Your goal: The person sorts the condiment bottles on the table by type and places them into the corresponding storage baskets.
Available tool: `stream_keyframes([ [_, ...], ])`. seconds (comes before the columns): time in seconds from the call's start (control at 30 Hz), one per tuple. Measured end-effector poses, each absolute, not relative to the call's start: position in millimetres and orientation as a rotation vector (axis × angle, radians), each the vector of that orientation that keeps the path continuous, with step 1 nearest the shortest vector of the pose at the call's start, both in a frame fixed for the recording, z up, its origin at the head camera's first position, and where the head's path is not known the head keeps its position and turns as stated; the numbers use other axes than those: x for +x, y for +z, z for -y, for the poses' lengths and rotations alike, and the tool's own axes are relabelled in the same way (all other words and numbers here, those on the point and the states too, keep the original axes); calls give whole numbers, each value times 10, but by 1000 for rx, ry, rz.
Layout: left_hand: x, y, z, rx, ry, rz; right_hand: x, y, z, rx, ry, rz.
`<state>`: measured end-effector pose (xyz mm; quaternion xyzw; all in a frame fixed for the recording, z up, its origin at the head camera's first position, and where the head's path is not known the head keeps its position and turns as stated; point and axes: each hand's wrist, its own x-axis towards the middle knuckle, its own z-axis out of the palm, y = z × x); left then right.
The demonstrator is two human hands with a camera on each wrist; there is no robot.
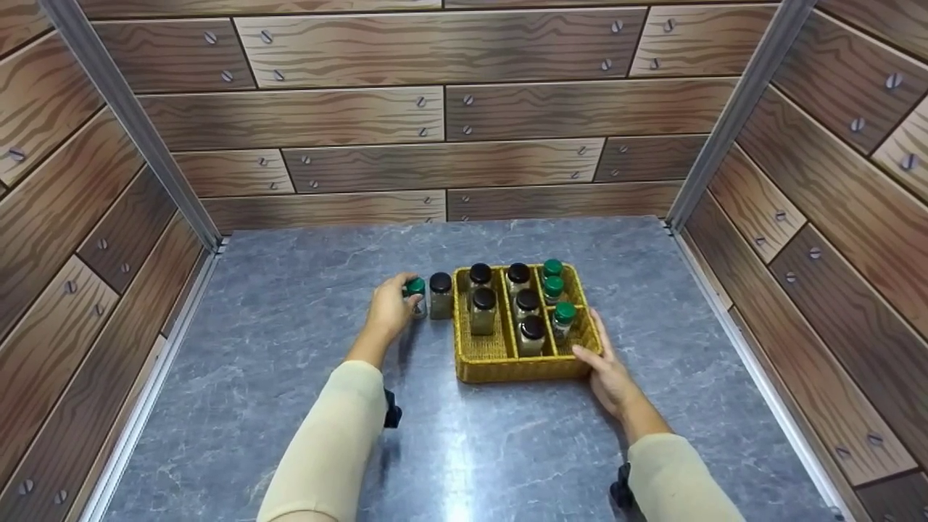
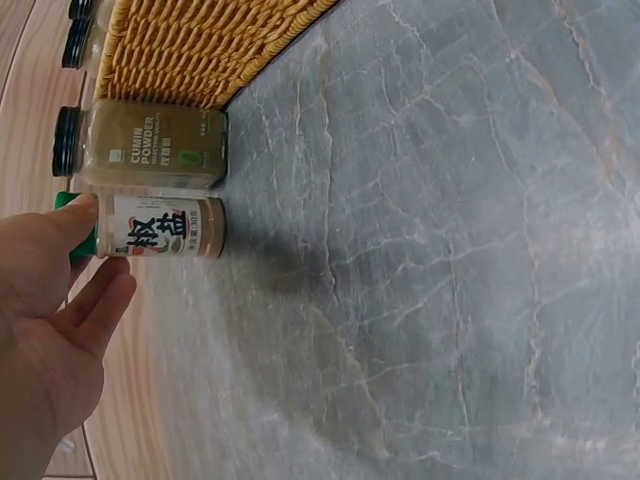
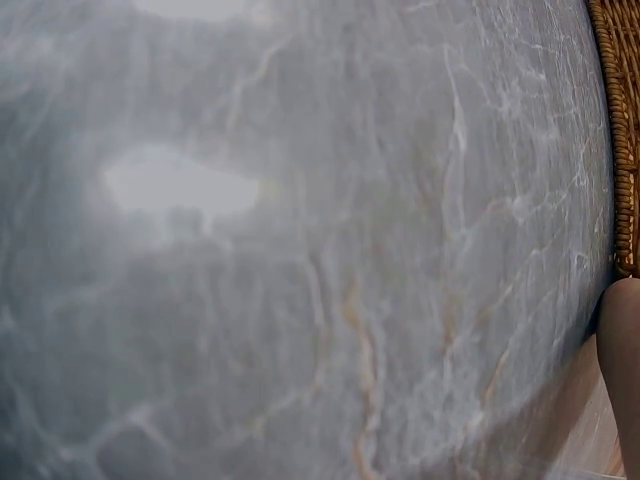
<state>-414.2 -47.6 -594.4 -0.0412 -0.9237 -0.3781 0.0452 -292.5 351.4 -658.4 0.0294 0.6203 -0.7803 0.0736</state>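
Note:
With thumb and fingers my left hand [image 1: 389, 312] pinches the green cap of a small spice jar [image 2: 165, 228], which has a white label. Beside that jar stands a larger black-capped jar of cumin powder [image 2: 155, 145], close to the left wall of a woven basket [image 1: 522, 370]. My right hand [image 1: 610, 373] grips the basket's front right corner, thumb at the rim and fingers along the outer side. Inside, two black-capped jars [image 1: 483, 312] occupy the left compartment and three more [image 1: 531, 337] the middle one. Green-capped jars [image 1: 563, 319] stand in both right compartments.
A grey marbled tabletop [image 1: 464, 442] lies under everything. Wood-patterned panels [image 1: 449, 116] rise at the back and both sides, with metal rails [image 1: 138, 123] at the corners.

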Motion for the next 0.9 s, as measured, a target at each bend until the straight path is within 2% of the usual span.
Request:
stream_keyframes([
  [0.6,-4107,-5871,612,-95,-1233,2840,-2947,-6603,-3469,99,-2351,-1847],
  [0.9,-3930,-5920,645,-37,-1475,2739,-2937,-6589,-3500,112,-2368,-1835],
])
